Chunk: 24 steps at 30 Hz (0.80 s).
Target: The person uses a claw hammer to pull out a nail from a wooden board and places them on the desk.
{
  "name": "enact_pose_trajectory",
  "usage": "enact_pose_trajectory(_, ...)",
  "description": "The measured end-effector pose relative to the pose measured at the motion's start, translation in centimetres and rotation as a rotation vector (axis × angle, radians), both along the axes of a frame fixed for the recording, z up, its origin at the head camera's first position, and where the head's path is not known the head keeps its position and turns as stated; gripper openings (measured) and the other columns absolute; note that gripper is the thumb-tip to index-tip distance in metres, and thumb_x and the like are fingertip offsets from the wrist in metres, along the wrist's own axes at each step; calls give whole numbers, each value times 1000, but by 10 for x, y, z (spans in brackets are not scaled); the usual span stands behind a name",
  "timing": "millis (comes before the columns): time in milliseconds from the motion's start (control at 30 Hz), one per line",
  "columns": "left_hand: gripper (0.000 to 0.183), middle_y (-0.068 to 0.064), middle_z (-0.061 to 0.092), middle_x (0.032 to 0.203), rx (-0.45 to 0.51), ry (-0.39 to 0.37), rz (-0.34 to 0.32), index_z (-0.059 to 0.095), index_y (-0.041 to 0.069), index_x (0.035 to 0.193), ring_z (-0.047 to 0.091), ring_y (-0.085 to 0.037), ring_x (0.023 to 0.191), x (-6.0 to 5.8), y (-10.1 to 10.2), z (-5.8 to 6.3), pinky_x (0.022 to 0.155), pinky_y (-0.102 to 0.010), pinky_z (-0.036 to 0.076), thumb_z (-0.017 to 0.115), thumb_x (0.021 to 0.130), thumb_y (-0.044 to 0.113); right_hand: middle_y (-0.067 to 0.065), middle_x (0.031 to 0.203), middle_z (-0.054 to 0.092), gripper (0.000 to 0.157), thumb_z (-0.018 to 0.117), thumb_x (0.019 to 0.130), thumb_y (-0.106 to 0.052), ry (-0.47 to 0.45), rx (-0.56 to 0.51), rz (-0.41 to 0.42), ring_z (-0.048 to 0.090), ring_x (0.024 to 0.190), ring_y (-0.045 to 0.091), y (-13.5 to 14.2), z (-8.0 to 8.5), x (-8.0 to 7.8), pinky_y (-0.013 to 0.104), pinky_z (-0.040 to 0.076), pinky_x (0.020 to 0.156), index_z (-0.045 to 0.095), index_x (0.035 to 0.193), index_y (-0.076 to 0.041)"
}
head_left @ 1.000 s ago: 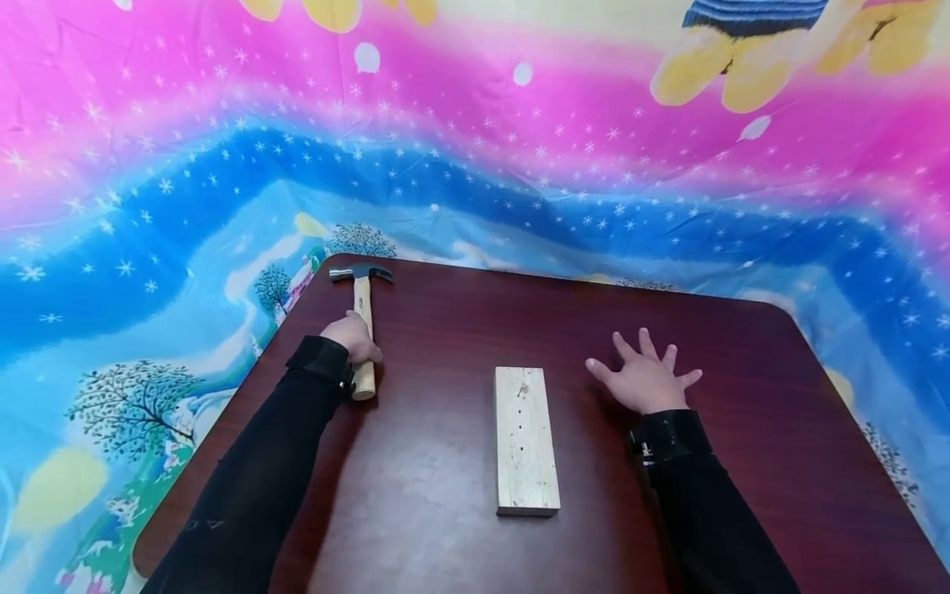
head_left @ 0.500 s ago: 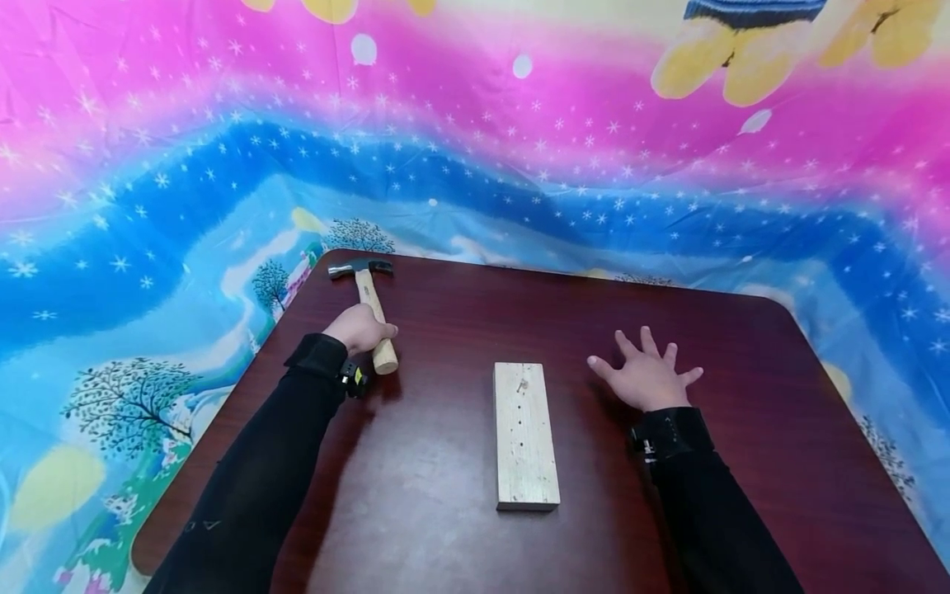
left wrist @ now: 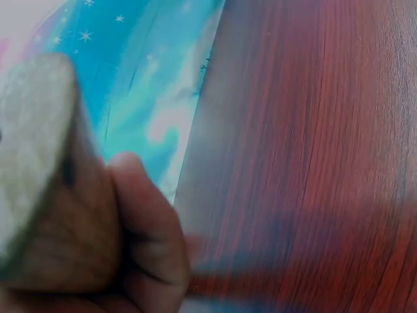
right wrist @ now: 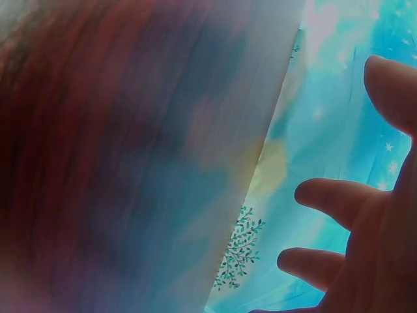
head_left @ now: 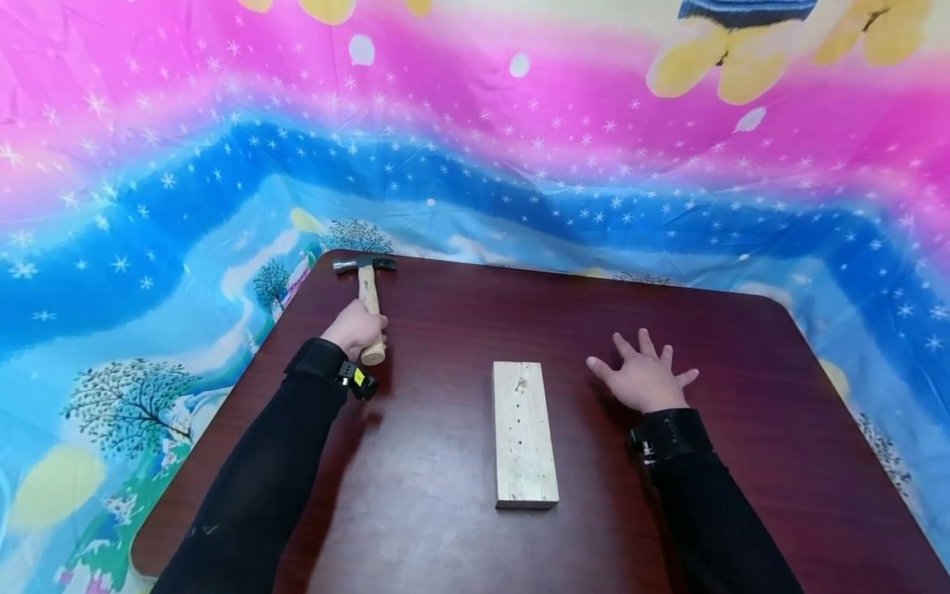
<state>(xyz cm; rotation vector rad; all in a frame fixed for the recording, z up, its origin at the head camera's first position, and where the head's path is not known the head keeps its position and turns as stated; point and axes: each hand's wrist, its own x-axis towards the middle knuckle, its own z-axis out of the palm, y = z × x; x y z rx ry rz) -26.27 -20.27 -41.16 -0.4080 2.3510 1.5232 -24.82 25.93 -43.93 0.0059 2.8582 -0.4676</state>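
Note:
A claw hammer (head_left: 369, 289) with a dark metal head and a pale wooden handle is near the far left corner of the table. My left hand (head_left: 358, 327) grips the lower handle, the butt end pointing back toward me. In the left wrist view that handle (left wrist: 68, 241) looms close, with curled fingers (left wrist: 150, 228) against it. Right of the middle lies a pale wooden block (head_left: 525, 470), with a small nail-like piece near its far end and a row of small dark marks. Beyond its right side my right hand (head_left: 647, 379) holds nothing, fingers spread wide.
The dark red-brown table (head_left: 430, 536) has rounded corners. A patterned cloth (head_left: 475, 177) in pink and blue hangs behind it and along its sides. Black sleeves cover both arms, and a small device (head_left: 359, 381) sits on the left wrist.
My left hand has closed round the hammer handle. Its butt end has swung right, then slightly back left, and now sits higher in the view. The right hand and the block have stayed put.

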Motion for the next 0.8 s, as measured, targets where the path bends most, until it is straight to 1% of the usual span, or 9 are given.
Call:
enact_pose_trajectory(133, 58, -27, 44, 141, -5, 57, 29, 19, -8, 160, 60, -15, 80, 1, 1, -4, 67, -27, 55, 42, 111, 11, 30, 174, -6, 109, 31, 92, -91, 2, 5, -1, -8, 152, 70, 2, -2, 0, 96, -10, 103, 20, 170, -14)
enact_pose_trajectory(200, 58, -28, 42, 145, 7, 86, 55, 19, -8, 160, 60, -16, 82, 1, 2, -7, 68, -26, 54, 43, 111, 12, 30, 174, -6, 106, 33, 94, -88, 6, 0, -4, -8, 152, 70, 3, -3, 0, 96, -10, 102, 20, 170, -14)
enact_pose_trajectory(300, 61, -27, 40, 148, 29, 107, 92, 18, -7, 161, 59, -19, 87, 3, 6, -12, 70, -25, 54, 44, 111, 13, 30, 174, -5, 101, 37, 97, -83, 13, -3, -6, -8, 152, 71, 3, -6, 0, 96, -10, 102, 20, 170, -14)
enact_pose_trajectory(433, 62, -25, 41, 145, 62, 122, 126, 15, -4, 163, 58, -21, 92, 3, 10, -13, 71, -24, 54, 43, 112, 15, 30, 174, -4, 99, 39, 98, -81, 28, 0, -8, -6, 152, 70, 6, -5, -1, 96, -8, 103, 21, 169, -14)
enact_pose_trajectory(567, 61, -23, 43, 140, 67, 156, 139, 16, -3, 163, 58, -22, 93, 6, 14, -13, 70, -24, 54, 43, 112, 16, 30, 174, -2, 98, 39, 99, -80, 31, -3, -10, -6, 152, 70, 9, -5, -1, 96, -8, 103, 22, 169, -14)
enact_pose_trajectory(700, 57, -23, 47, 133, 79, 218, 160, 20, 0, 161, 60, -24, 92, 5, 20, -9, 69, -27, 55, 44, 112, 16, 31, 174, -2, 98, 39, 99, -80, 34, -7, -12, -6, 152, 71, 12, -4, -2, 96, -8, 102, 22, 169, -14)
enact_pose_trajectory(800, 57, -25, 48, 132, 92, 279, 166, 20, 3, 162, 62, -31, 97, 4, 24, -6, 70, -29, 56, 43, 111, 16, 31, 174, -1, 100, 38, 98, -82, 44, -6, -14, -5, 152, 70, 13, -3, -2, 97, -8, 102, 22, 169, -14)
